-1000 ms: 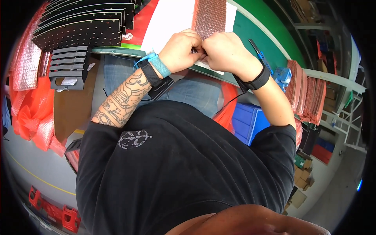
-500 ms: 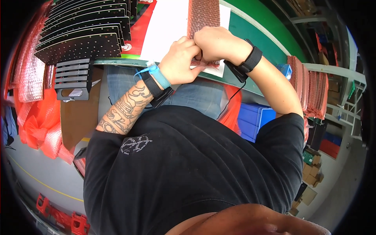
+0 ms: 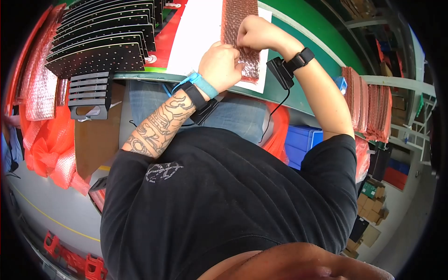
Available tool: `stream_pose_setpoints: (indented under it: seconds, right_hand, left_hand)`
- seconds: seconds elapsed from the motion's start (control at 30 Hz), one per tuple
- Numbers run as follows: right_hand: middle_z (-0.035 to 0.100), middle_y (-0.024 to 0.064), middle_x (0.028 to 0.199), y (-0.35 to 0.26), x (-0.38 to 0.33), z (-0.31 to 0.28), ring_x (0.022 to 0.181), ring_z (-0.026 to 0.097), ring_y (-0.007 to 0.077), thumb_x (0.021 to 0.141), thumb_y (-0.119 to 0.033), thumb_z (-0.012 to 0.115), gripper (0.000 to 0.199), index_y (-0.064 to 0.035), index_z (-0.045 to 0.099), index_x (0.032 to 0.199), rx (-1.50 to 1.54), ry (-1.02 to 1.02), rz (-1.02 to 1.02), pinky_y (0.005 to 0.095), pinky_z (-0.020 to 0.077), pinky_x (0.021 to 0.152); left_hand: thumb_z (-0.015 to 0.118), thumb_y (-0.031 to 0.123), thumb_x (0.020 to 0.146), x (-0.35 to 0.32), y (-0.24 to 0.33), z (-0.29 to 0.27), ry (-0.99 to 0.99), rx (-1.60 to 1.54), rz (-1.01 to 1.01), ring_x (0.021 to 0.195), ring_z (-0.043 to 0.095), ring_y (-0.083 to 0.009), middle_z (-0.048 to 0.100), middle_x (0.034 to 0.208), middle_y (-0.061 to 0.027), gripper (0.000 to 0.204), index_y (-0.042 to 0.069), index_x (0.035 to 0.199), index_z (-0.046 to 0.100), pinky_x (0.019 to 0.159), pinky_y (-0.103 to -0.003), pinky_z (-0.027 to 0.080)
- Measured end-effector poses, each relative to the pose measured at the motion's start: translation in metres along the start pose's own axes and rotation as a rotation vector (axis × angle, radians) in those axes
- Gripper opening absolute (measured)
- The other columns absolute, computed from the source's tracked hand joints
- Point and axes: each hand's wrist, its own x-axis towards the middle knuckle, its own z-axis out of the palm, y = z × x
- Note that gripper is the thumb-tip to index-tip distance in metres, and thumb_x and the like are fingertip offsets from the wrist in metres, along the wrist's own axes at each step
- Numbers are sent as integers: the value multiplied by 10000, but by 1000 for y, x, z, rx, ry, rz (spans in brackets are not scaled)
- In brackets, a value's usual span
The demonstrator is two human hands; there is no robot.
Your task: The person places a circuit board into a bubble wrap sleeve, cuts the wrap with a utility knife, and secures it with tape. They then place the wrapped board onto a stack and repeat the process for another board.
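Both hands closed on pink bubble-wrap pouch lying on white sheet atop green desk, left hand pinching near edge, right hand gripping side; probably light, soft, crushable, best taken at edges.

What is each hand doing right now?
Left hand: closed, pinching the pink bubble-wrap bag.
Right hand: closed, gripping the same bag.
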Motion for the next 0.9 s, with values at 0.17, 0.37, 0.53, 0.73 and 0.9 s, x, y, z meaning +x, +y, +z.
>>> stream_pose_setpoints:
  seconds: [0.17,0.37,0.53,0.73,0.9]
  right_hand:
    - [711,83,780,54,-23,21,649,659,141,907,-169,717,201,23,738,963,547,408,195,286,553,597]
    - [717,66,822,71,-90,67,761,674,146,970,-204,684,212,2,732,957,1027,473,376,286,572,661]
    - [735,180,779,48,-83,95,699,717,249,883,-331,753,372,33,754,956,807,477,289,386,569,677]
    - [695,220,946,36,-86,117,851,692,263,857,-369,802,467,41,648,1020,837,684,230,400,535,738]
    - [646,230,1153,15,-119,97,1130,643,278,844,-259,817,605,61,513,1259,1404,612,164,376,533,872]
  left_hand:
    - [780,174,762,10,6,0,-21,156,-34,799,623,-374,627,724,-151,247,25,654,615,738,-462,510]
    - [733,197,821,34,10,1,2,161,-96,652,632,-430,647,730,-223,277,-11,684,612,650,-521,521]
    - [803,331,885,33,-65,-11,82,-70,-420,679,657,-190,696,771,-168,514,-66,1136,593,599,-344,530]
    - [754,293,935,54,-11,-17,-159,-487,-822,909,698,-257,703,1078,-192,530,-79,1259,559,798,-369,568]
    - [616,223,1009,56,-4,-5,-306,-1118,-779,1018,699,-300,672,1201,-198,445,-64,1337,524,897,-416,582]
